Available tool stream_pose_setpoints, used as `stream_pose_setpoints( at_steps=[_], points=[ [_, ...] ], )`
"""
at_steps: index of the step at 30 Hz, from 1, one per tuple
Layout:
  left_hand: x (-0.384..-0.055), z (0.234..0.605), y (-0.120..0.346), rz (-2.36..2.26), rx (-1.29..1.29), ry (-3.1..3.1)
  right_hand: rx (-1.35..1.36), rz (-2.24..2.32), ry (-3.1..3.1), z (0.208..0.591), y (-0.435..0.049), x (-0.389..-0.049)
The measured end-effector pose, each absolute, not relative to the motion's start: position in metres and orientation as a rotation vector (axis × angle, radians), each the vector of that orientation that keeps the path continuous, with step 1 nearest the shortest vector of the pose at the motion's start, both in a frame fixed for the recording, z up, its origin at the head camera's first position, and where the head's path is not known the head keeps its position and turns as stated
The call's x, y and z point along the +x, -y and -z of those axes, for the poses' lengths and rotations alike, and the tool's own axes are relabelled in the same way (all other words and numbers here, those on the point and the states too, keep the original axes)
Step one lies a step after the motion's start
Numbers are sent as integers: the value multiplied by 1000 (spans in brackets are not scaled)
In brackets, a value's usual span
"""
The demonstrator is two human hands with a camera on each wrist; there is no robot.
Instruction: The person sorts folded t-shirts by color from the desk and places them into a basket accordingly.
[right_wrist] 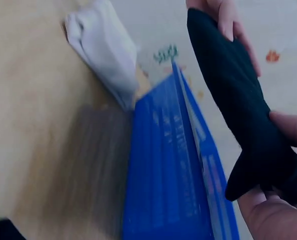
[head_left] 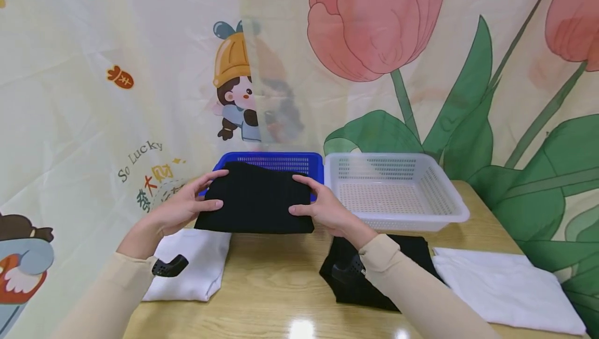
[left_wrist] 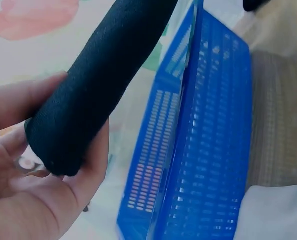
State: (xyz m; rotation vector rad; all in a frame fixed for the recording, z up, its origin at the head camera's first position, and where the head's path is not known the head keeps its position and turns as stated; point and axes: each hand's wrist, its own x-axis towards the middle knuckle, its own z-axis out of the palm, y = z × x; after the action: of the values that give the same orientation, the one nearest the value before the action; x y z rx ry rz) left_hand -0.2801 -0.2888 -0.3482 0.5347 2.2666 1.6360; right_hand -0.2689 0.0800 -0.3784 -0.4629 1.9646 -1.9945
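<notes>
Both hands hold up a folded black cloth (head_left: 259,198), gripping it by its two ends with thumbs on the near face. My left hand (head_left: 189,201) pinches the left end; in the left wrist view its fingers (left_wrist: 96,155) curl beneath the folded black cloth (left_wrist: 98,85). The right hand (head_left: 327,206) grips the opposite end, and in the right wrist view the cloth (right_wrist: 233,85) shows thick, folded layers. Behind and below the cloth stands a blue basket (head_left: 315,165), partly hidden by it in the head view. The blue basket (left_wrist: 213,125) appears beside the cloth in the left wrist view.
Right of the blue basket is a white basket (head_left: 379,193). Folded white cloth (head_left: 196,263) lies at the left of the wooden table (head_left: 271,282). Another folded black cloth (head_left: 374,287) lies under the right forearm, with a folded white cloth (head_left: 505,287) beside it.
</notes>
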Motion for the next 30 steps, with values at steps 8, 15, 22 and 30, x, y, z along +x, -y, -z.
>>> stream_pose_setpoints(
  at_steps=[8, 15, 22, 30],
  points=[
    [-340, 353, 283, -1665, 452, -2232, -406, 1957, -2184, 379, -69, -315],
    [-372, 369, 283, -1639, 362, -2225, -289, 1889, -2261, 391, -58, -343],
    [-389, 390, 279, -1562, 286, -2317, -152, 1811, -2329, 401, -51, -354],
    [-400, 411, 277, -1590, 245, -2375, -71, 1762, -2417, 414, -32, -367]
  ],
)
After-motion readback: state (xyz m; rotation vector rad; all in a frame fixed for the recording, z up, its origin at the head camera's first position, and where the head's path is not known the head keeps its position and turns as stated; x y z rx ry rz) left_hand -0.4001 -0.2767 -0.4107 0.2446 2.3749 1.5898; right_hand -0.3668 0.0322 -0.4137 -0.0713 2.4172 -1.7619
